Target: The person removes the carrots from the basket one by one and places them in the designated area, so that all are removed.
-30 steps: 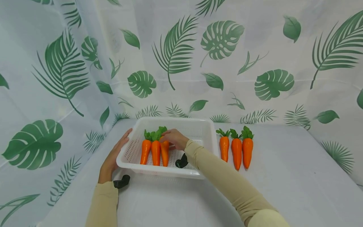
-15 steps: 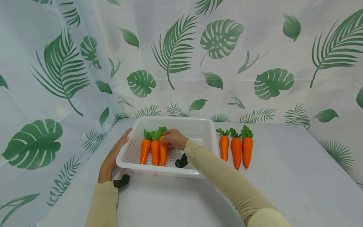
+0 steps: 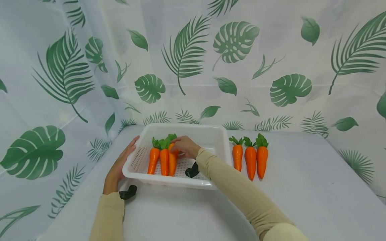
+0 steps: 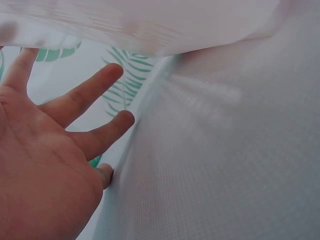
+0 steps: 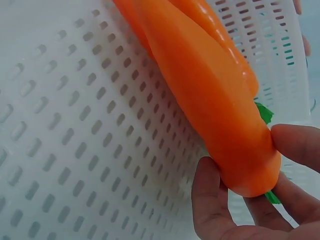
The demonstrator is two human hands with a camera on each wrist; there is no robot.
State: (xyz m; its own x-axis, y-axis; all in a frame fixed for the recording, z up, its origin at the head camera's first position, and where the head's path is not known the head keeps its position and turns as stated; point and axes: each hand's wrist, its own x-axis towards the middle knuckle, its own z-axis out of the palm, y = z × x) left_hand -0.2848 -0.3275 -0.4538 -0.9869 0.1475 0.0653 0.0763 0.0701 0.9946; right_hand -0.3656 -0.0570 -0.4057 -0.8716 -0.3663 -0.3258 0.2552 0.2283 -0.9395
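Now, in a perforated basket (image 3: pixel 181 181) touched by the spread-fingered left hand (image 3: pixel 119 164), the rightmost carrot (image 3: pixel 173 164) is pinched near its top by the right hand (image 3: pixel 186 147) — neighbouring carrots (image 3: pixel 164 162) could be shifted by a sideways knock.

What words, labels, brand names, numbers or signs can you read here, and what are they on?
None can be read: I see no lettering on the white basket, the carrots inside, the carrots outside or the white tabletop.
The patterned backdrop shows printed green leaves, not writing.
The black wrist devices appear too small to tell whether they bear any marking.
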